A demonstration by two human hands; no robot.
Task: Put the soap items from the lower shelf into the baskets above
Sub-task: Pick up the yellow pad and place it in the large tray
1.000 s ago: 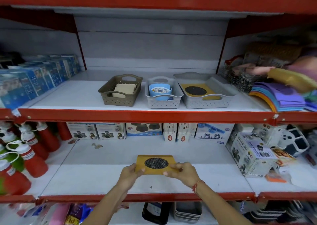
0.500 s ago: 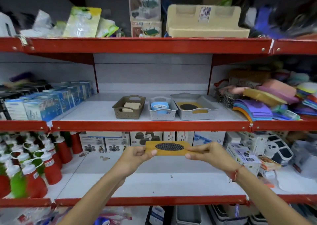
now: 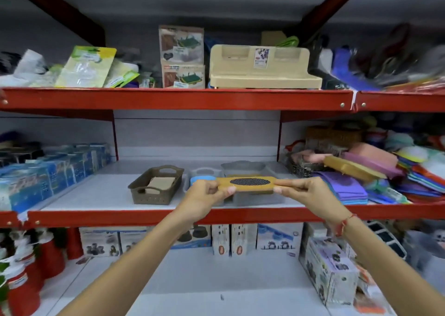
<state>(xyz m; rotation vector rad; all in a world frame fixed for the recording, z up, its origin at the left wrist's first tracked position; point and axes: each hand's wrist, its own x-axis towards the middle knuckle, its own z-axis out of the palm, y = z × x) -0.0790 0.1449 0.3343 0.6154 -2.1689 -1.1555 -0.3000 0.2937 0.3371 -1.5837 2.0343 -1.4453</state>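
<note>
Gripping the yellow soap dish (image 3: 245, 185) by its ends, left hand (image 3: 204, 195) and right hand (image 3: 304, 192) clamped, just before the grey basket (image 3: 243, 166).

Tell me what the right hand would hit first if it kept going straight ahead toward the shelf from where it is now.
Most likely the large grey basket just behind the yellow soap dish that the right hand and left hand hold. The hand seems level with the basket's near wall, but depth is unclear from this one view.
</note>
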